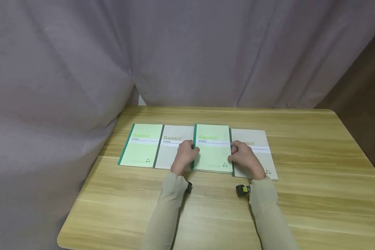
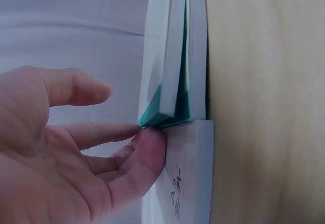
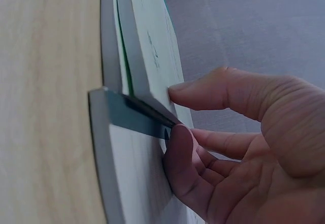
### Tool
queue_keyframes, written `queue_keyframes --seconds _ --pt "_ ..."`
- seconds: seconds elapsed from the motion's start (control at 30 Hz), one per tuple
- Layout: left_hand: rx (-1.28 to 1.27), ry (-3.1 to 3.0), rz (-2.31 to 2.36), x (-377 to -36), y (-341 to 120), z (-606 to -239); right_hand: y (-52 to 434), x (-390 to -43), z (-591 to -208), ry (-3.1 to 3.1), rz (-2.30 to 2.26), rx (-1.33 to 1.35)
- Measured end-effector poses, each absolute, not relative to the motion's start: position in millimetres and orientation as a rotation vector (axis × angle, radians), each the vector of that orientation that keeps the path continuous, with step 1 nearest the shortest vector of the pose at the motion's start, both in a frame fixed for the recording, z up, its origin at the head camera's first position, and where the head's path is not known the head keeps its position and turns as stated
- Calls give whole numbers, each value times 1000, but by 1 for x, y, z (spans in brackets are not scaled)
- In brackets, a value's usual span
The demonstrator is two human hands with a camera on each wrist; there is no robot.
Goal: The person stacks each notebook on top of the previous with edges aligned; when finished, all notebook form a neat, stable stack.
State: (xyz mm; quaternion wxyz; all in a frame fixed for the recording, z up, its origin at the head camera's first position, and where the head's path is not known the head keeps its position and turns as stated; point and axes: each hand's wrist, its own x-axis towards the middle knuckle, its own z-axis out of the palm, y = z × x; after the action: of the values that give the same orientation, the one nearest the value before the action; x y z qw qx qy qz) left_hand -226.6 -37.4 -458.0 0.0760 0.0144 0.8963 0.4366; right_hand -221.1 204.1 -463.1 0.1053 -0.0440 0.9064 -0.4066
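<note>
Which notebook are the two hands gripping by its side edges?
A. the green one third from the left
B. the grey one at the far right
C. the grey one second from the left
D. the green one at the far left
A: the left hand grips the left edge and the right hand the right edge of the third notebook, which overlaps its grey neighbours.

Wooden table (image 1: 300, 194) — four overlapping notebooks (image 1: 142, 146) lie in a row.
</note>
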Motion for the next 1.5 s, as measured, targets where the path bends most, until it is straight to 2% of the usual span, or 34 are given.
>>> queue_keyframes --seconds 0.77,1.07,1.3,1.5 --pt "8 2641 1305 -227 -41 -451 209 -218 -451 2592 -1243 -144" --pt "7 2684 1321 -230 -36 -451 222 -215 -442 2563 -1315 -130" --pt "125 2660 1404 -230 -28 -453 229 -213 -436 2594 -1380 -99" --pt "66 2638 1429 -224 -20 -454 226 -212 -435 2609 -1402 -99"
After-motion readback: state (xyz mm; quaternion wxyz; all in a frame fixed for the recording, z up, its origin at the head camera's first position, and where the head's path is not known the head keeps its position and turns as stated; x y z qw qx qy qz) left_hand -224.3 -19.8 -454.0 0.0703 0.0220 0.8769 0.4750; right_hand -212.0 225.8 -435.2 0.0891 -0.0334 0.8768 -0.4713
